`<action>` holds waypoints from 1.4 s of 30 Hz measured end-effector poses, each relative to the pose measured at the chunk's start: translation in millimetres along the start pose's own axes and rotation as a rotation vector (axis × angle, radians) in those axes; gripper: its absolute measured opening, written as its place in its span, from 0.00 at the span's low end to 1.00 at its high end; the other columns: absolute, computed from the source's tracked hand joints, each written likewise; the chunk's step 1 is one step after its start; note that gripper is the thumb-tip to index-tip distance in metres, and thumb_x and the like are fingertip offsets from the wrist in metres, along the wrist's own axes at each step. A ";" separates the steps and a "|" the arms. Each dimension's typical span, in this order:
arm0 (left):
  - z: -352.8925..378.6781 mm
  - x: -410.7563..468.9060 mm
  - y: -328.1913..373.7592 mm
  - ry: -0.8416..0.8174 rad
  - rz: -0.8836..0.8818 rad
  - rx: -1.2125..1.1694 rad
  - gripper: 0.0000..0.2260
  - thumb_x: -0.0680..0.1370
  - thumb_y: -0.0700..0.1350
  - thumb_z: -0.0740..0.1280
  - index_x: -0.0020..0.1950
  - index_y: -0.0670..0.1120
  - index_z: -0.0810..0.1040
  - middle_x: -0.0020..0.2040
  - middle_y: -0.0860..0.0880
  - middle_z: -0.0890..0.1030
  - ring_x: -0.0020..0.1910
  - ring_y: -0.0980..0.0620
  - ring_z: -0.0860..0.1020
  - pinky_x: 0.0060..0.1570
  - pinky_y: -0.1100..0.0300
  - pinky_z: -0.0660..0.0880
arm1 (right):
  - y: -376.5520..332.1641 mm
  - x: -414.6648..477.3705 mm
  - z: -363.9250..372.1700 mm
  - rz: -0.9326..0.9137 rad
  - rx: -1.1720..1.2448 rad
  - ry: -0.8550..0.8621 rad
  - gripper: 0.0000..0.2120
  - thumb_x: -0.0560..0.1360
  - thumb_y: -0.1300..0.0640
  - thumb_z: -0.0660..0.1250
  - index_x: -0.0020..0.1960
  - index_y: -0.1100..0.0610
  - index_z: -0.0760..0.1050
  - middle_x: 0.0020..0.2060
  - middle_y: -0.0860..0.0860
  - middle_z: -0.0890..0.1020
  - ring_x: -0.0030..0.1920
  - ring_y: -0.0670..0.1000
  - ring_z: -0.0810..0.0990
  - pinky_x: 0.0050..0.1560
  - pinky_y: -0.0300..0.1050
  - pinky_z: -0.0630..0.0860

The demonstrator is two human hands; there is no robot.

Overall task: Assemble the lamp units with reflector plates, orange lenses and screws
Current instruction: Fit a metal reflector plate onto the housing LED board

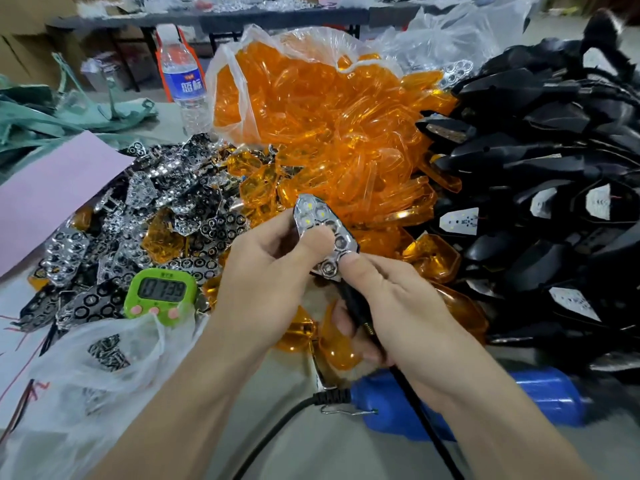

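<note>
- The lamp unit (325,233) is held up off the surface (277,386), right in the middle, caught between both hands.
- The left grip (266,271), a bare hand, comes in from the left. Its thumb lies across the shiny reflector plate (311,211) on the unit's face and the fingers are curled in behind, so it's pinching the unit.
- The right grip (398,306) is the other hand. Its thumb tip sits on the narrow lower end of the plate, and the rest of the fingers are wrapped round the unit's black stalk (355,308) further down.
- So the unit sits above and between the two grips, with its face turned up toward the person. A few cells near the top of the plate shine white.
- A thin black cable (415,407) runs out from under the right grip toward the near edge.
- Just behind the hands there's an open clear bag of orange lenses (311,116), with loose ones spilling out around it.
- Off to the left is a heap of loose plates (156,202). A green timer (161,292) sits at its near side, and a clear bag of screws (107,351) lies closer still.
- On the right is a big pile of black housings (536,168).
- A blue corded tool (547,393) lies on the surface under the right forearm.
- A water bottle (183,81) stands upright at the back, just left of the lens bag.
</note>
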State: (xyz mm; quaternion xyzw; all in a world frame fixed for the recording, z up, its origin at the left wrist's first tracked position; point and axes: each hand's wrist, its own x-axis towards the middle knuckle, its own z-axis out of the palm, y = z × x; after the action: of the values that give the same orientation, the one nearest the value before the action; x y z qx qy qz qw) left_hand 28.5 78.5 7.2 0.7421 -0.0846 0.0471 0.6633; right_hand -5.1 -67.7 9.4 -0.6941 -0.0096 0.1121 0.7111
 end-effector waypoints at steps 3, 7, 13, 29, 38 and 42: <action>-2.9 -1.0 -2.1 -0.022 -0.045 -0.075 0.10 0.78 0.50 0.68 0.48 0.45 0.85 0.45 0.42 0.87 0.42 0.46 0.83 0.46 0.43 0.82 | 1.7 0.9 -4.1 -0.057 -0.058 0.028 0.22 0.85 0.47 0.57 0.35 0.48 0.77 0.27 0.53 0.75 0.20 0.45 0.66 0.21 0.36 0.61; -10.8 -1.3 1.4 -0.053 -0.134 -0.284 0.19 0.80 0.54 0.60 0.53 0.46 0.87 0.49 0.40 0.87 0.46 0.44 0.84 0.45 0.53 0.83 | 6.2 2.8 -7.1 -0.098 -0.120 0.017 0.20 0.85 0.46 0.58 0.42 0.55 0.79 0.26 0.51 0.74 0.22 0.43 0.66 0.21 0.34 0.61; -8.8 -3.2 5.4 0.030 -0.071 -0.262 0.13 0.78 0.48 0.64 0.49 0.48 0.88 0.46 0.42 0.87 0.42 0.46 0.85 0.38 0.53 0.83 | 9.3 3.0 -10.6 -0.156 -0.244 -0.019 0.24 0.84 0.43 0.57 0.45 0.61 0.77 0.27 0.52 0.74 0.24 0.46 0.66 0.24 0.37 0.62; -8.3 -2.9 2.6 0.080 0.048 -0.240 0.11 0.82 0.38 0.66 0.46 0.45 0.87 0.41 0.44 0.86 0.39 0.47 0.85 0.35 0.59 0.81 | 3.4 -0.5 -8.8 -0.194 -0.238 0.000 0.17 0.80 0.39 0.59 0.39 0.42 0.80 0.25 0.48 0.72 0.22 0.42 0.66 0.24 0.33 0.62; -10.3 -6.7 -2.0 0.169 0.140 0.065 0.16 0.78 0.50 0.71 0.65 0.57 0.83 0.50 0.57 0.88 0.50 0.59 0.86 0.49 0.61 0.83 | 3.8 0.6 -9.8 -0.205 -0.331 0.063 0.18 0.79 0.37 0.59 0.33 0.38 0.77 0.25 0.47 0.73 0.22 0.42 0.67 0.24 0.34 0.62; -9.5 -8.0 -4.6 0.342 0.220 0.273 0.16 0.73 0.52 0.75 0.61 0.58 0.85 0.50 0.67 0.85 0.52 0.68 0.83 0.53 0.69 0.80 | 7.8 -0.2 -6.6 -0.249 -0.447 0.161 0.15 0.81 0.39 0.60 0.36 0.37 0.75 0.25 0.44 0.74 0.24 0.42 0.69 0.24 0.36 0.65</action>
State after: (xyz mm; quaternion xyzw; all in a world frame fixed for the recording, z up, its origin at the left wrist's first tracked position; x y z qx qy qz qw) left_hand 22.0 88.9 2.3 0.7925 -0.0443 0.2548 0.5523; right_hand -5.3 -74.2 1.4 -0.8340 -0.0629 -0.0367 0.5470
